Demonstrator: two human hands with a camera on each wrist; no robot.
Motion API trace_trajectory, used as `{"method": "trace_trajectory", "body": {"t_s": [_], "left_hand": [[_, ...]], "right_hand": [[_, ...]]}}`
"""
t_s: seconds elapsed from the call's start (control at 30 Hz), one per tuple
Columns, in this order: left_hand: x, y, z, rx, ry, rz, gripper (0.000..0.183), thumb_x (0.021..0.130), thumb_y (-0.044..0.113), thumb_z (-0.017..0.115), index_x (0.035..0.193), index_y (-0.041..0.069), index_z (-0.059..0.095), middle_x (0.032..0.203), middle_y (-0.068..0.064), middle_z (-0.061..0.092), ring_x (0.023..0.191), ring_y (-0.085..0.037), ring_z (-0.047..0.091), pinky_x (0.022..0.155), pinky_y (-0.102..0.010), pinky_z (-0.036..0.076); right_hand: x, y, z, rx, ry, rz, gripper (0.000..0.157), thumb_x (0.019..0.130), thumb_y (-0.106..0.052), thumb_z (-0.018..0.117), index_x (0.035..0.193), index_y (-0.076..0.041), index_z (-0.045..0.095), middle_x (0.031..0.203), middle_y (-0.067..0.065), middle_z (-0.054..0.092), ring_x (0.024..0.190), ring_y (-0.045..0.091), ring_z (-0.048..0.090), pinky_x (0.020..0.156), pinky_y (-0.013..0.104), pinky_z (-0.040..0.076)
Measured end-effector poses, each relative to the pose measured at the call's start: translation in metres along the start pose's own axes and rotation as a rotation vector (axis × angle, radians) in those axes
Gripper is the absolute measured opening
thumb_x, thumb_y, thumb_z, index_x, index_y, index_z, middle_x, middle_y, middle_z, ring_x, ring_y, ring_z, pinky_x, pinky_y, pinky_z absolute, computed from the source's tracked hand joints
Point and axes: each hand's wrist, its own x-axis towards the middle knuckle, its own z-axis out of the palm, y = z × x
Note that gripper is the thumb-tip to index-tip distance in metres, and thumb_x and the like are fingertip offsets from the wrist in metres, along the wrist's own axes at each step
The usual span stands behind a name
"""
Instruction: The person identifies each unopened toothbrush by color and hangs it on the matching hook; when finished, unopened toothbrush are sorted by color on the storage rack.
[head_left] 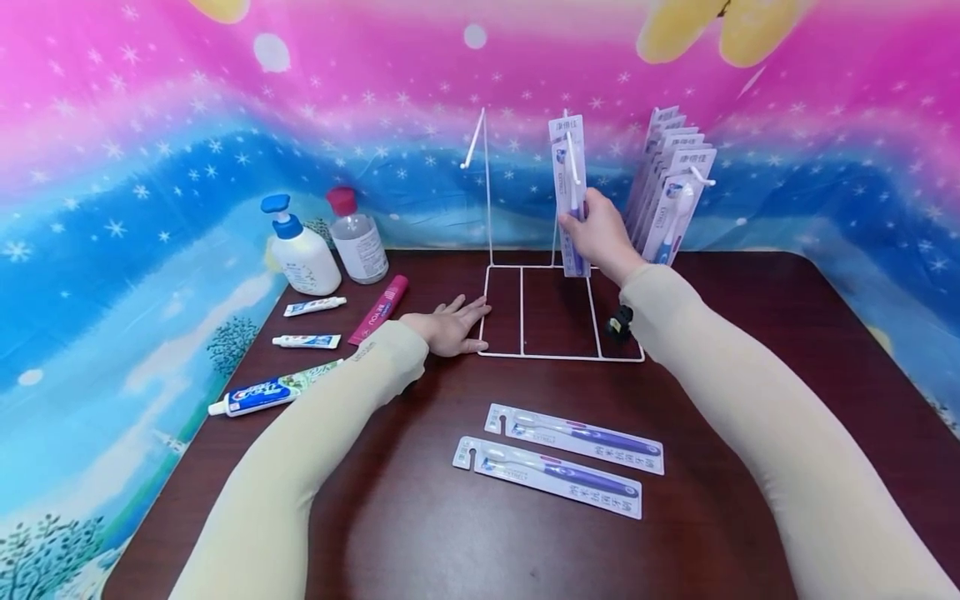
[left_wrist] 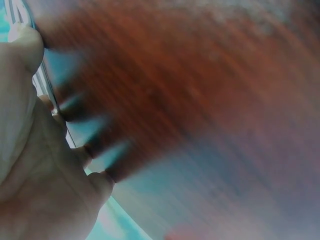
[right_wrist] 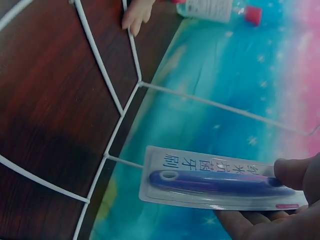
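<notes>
My right hand (head_left: 602, 233) pinches a packaged toothbrush (head_left: 576, 265) that hangs upright at the middle hook of a white wire rack (head_left: 558, 358). In the right wrist view, the thumb lies on the front of the pack and the fingers are behind it; a purple handle (right_wrist: 215, 182) shows through the clear plastic. Another pack's top (head_left: 566, 125) shows behind it on that hook. My left hand (head_left: 448, 327) lies on the table with fingers spread, fingertips at the left side of the rack's base. Two more packaged toothbrushes (head_left: 588, 439) (head_left: 551, 477) lie in front of the rack.
A row of toothbrush packs (head_left: 678, 204) fills the right hook; the left hook (head_left: 472, 142) is bare. At the left stand a pump bottle (head_left: 303, 262) and a red-capped bottle (head_left: 360, 246). Toothpaste tubes (head_left: 262, 394) and a pink tube (head_left: 379, 310) lie near the left arm.
</notes>
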Motion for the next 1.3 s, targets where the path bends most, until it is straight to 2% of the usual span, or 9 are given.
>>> {"method": "trace_trajectory", "body": {"t_s": [0.23, 0.43, 0.57, 0.67, 0.73, 0.87, 1.0, 1.1, 1.3], "left_hand": [[0.001, 0.007, 0.004, -0.005, -0.025, 0.002, 0.077, 0.092, 0.054, 0.040, 0.149, 0.014, 0.009, 0.154, -0.005, 0.001, 0.137, -0.037, -0.001, 0.107, -0.052, 0.010], [0.004, 0.010, 0.007, 0.009, -0.024, 0.009, 0.077, 0.091, 0.056, 0.039, 0.149, 0.015, 0.009, 0.154, -0.004, 0.000, 0.138, -0.035, -0.001, 0.107, -0.051, 0.010], [0.004, 0.011, 0.007, 0.001, -0.028, 0.004, 0.076, 0.092, 0.055, 0.040, 0.149, 0.015, 0.009, 0.154, -0.004, 0.000, 0.138, -0.034, -0.001, 0.108, -0.050, 0.010], [0.005, 0.011, 0.008, -0.006, -0.026, 0.004, 0.077, 0.091, 0.055, 0.040, 0.149, 0.015, 0.008, 0.154, -0.004, -0.001, 0.138, -0.034, -0.002, 0.108, -0.051, 0.010], [0.005, 0.011, 0.008, -0.001, -0.029, 0.003, 0.078, 0.091, 0.056, 0.040, 0.149, 0.015, 0.008, 0.154, -0.004, -0.001, 0.138, -0.034, -0.002, 0.108, -0.051, 0.010], [0.004, 0.011, 0.005, 0.007, -0.037, -0.003, 0.078, 0.090, 0.057, 0.040, 0.149, 0.016, 0.007, 0.154, -0.004, -0.001, 0.138, -0.035, -0.002, 0.108, -0.050, 0.010], [0.003, 0.008, 0.002, 0.004, -0.037, -0.009, 0.078, 0.090, 0.058, 0.039, 0.149, 0.017, 0.007, 0.154, -0.003, -0.001, 0.138, -0.035, -0.003, 0.108, -0.050, 0.009], [0.003, 0.006, -0.001, -0.002, -0.028, -0.013, 0.078, 0.091, 0.056, 0.040, 0.149, 0.017, 0.007, 0.154, -0.003, -0.001, 0.138, -0.035, -0.003, 0.108, -0.051, 0.009], [0.008, -0.003, 0.003, 0.003, -0.032, -0.027, 0.078, 0.091, 0.057, 0.038, 0.149, 0.018, 0.004, 0.154, -0.001, -0.005, 0.138, -0.033, -0.006, 0.108, -0.050, 0.007]], "right_hand": [[0.021, 0.005, 0.003, 0.050, -0.006, 0.129, 0.045, 0.092, -0.023, 0.056, 0.134, -0.009, 0.045, 0.129, 0.012, 0.052, 0.111, 0.027, 0.054, 0.089, 0.043, 0.044], [0.024, 0.008, 0.002, 0.045, -0.031, 0.173, 0.048, 0.092, -0.026, 0.056, 0.137, -0.012, 0.043, 0.130, 0.011, 0.051, 0.112, 0.028, 0.054, 0.089, 0.044, 0.044], [0.024, 0.008, -0.002, 0.033, -0.046, 0.182, 0.051, 0.090, -0.029, 0.059, 0.135, -0.011, 0.043, 0.128, 0.010, 0.052, 0.112, 0.025, 0.054, 0.089, 0.041, 0.045], [0.022, 0.009, -0.004, 0.057, -0.064, 0.180, 0.063, 0.086, -0.029, 0.065, 0.138, -0.011, 0.034, 0.125, 0.011, 0.053, 0.110, 0.023, 0.054, 0.089, 0.038, 0.044], [0.018, 0.011, -0.005, 0.056, -0.086, 0.172, 0.076, 0.083, -0.031, 0.068, 0.142, -0.014, 0.023, 0.125, 0.012, 0.050, 0.109, 0.024, 0.052, 0.089, 0.039, 0.043], [-0.002, 0.014, -0.008, -0.021, -0.142, 0.139, 0.099, 0.079, -0.044, 0.069, 0.146, -0.024, -0.002, 0.134, 0.014, 0.041, 0.118, 0.028, 0.044, 0.094, 0.045, 0.038], [-0.033, 0.016, -0.013, -0.143, -0.170, 0.057, 0.107, 0.077, -0.054, 0.065, 0.147, -0.022, -0.010, 0.142, 0.017, 0.032, 0.127, 0.032, 0.035, 0.101, 0.049, 0.030], [-0.062, 0.016, -0.015, -0.239, -0.222, -0.044, 0.098, 0.080, -0.050, 0.064, 0.148, -0.015, 0.002, 0.139, 0.021, 0.034, 0.125, 0.034, 0.036, 0.100, 0.051, 0.030], [-0.133, 0.027, -0.001, -0.415, -0.445, -0.217, 0.062, 0.084, -0.035, 0.066, 0.134, -0.007, 0.044, 0.120, 0.017, 0.053, 0.111, 0.032, 0.049, 0.093, 0.048, 0.038]]}}
